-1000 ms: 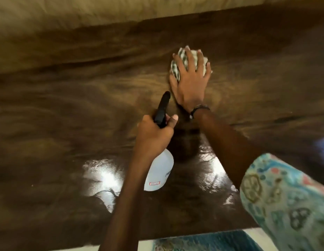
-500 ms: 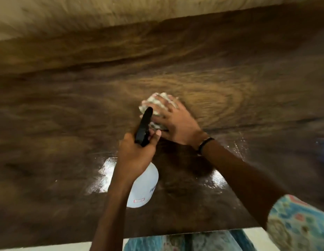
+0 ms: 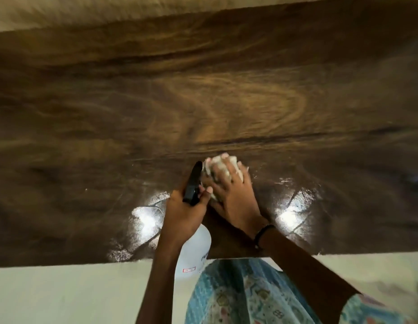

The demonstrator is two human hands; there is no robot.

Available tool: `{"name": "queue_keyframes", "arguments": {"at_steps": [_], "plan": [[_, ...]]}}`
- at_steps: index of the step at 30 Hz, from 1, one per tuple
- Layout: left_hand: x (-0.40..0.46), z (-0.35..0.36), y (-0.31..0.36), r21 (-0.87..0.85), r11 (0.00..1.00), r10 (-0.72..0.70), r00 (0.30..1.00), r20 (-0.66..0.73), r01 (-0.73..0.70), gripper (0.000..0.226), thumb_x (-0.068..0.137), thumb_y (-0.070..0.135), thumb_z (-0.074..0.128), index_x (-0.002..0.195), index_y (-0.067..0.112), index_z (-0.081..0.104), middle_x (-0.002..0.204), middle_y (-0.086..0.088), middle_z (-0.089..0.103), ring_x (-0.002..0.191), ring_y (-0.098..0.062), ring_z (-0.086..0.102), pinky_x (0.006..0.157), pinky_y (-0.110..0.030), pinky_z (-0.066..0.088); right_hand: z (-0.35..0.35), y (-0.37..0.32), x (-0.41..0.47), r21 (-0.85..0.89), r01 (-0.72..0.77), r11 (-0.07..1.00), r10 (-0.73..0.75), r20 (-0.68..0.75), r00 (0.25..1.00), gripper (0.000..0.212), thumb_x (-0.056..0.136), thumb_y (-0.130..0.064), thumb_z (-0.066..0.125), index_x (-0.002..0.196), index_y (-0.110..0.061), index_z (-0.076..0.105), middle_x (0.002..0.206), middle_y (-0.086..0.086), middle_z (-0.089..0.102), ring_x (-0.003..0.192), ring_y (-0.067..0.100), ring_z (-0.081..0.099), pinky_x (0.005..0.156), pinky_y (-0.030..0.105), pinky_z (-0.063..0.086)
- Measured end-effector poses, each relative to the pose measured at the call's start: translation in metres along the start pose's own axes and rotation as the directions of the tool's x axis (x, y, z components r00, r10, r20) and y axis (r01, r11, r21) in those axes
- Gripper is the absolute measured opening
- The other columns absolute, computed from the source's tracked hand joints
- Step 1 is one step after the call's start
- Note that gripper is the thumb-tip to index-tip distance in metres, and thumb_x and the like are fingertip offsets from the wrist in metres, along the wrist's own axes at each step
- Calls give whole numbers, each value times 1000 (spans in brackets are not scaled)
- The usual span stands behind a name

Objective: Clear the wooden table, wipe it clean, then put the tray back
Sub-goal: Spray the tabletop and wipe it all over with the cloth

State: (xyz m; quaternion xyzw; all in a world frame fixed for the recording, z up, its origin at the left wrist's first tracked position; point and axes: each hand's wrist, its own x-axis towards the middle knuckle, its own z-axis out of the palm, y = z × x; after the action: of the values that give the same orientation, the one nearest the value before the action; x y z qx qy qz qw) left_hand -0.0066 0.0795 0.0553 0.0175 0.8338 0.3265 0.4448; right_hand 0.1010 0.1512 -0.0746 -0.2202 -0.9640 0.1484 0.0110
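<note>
The dark brown wooden desk (image 3: 226,101) with swirling golden grain fills most of the head view, its near edge running across the lower part of the picture. The right hand (image 3: 233,195) lies on a crumpled pale cloth (image 3: 221,163) on the desk surface, a little below and right of centre; its fingers are spread and bent over the bunched fabric, gripping it against the wood. The cloth shows past the fingertips at the hand's 12 o'clock; its pattern is too blurred to make out. A thin black wristband (image 3: 261,233) circles the right wrist.

Just beside it at 9 o'clock, the left hand (image 3: 183,216) is wrapped around the neck of a white plastic spray bottle with a black trigger head (image 3: 194,256). The black nozzle points toward 12 o'clock and sits right next to the cloth. The white body hangs down toward 6 o'clock, over the desk's near edge.

Two bright wet-looking glare patches shine on the wood, at 8 o'clock and 4 o'clock of the hands. A turquoise patterned garment (image 3: 245,295) shows at the bottom, above a pale floor (image 3: 63,295).
</note>
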Motion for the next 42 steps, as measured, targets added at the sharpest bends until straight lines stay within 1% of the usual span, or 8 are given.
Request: {"name": "queue_keyframes", "arguments": {"at_steps": [3, 6, 8, 15, 20, 31, 36, 42], "plan": [[-9, -4, -22, 0, 1000, 13, 1000, 9, -13, 16, 81, 29, 70, 79, 14, 65, 68, -2, 60, 73, -24, 61, 66, -24, 47, -1, 5, -50, -84, 159, 984, -154, 71, 986, 59, 87, -46, 55, 142, -32, 39, 154, 2, 30, 143, 34, 23, 113, 58, 23], [-15, -10, -35, -15, 999, 31, 1000, -2, -31, 12, 83, 25, 68, 81, 14, 67, 70, 2, 62, 66, -5, 56, 53, -5, 40, -5, 13, -103, -135, -17, 991, 25, 59, 998, 63, 82, -45, 57, 141, -37, 38, 151, 2, 38, 141, 34, 28, 111, 56, 26], [-16, -16, -44, -30, 999, 18, 1000, -6, -18, 12, 83, 25, 69, 73, 20, 64, 70, 3, 62, 68, -9, 58, 62, -15, 45, -2, 0, -128, -135, -74, 988, 78, 26, 997, 58, 84, -44, 53, 140, -35, 41, 149, 5, 41, 140, 35, 28, 110, 58, 27], [-3, -45, -61, -58, 998, -4, 999, -33, 2, 12, 80, 31, 71, 73, 24, 64, 74, 4, 65, 77, -17, 62, 75, -27, 43, 11, -30, -64, -165, 381, 910, -364, 128, 923, 57, 87, -51, 49, 141, -34, 41, 153, 2, 30, 141, 36, 27, 110, 57, 25], [22, -100, -46, -68, 998, 11, 1000, -29, -13, 10, 83, 29, 68, 78, 21, 64, 70, 6, 60, 71, -13, 58, 63, -24, 43, 15, -55, 61, -143, 219, 965, -216, 37, 976, 53, 93, -44, 43, 144, -32, 37, 154, 4, 32, 142, 36, 27, 113, 55, 21], [113, -253, -10, -152, 986, 69, 996, -49, -76, 22, 84, 33, 66, 69, 30, 50, 74, 8, 57, 76, -9, 57, 77, -28, 41, 29, -133, 337, -70, -275, 959, 271, -62, 960, 52, 94, -48, 38, 144, -37, 35, 159, -2, 21, 147, 32, 14, 114, 55, 15], [155, -317, -19, -148, 983, 89, 984, -155, -112, 19, 79, 40, 69, 75, 26, 57, 80, -1, 59, 82, -21, 61, 72, -30, 45, 51, -230, 400, -87, -118, 989, 118, -10, 993, 53, 93, -48, 38, 144, -33, 38, 159, 1, 23, 146, 34, 15, 113, 57, 17], [159, -375, -50, -137, 987, 40, 957, -287, -83, 38, 76, 44, 70, 102, 22, 54, 97, -1, 63, 88, -20, 61, 75, -29, 43, 86, -329, 346, -102, 313, 944, -305, 86, 948, 51, 94, -38, 39, 143, -23, 41, 153, 8, 34, 142, 39, 26, 111, 60, 23]]}}
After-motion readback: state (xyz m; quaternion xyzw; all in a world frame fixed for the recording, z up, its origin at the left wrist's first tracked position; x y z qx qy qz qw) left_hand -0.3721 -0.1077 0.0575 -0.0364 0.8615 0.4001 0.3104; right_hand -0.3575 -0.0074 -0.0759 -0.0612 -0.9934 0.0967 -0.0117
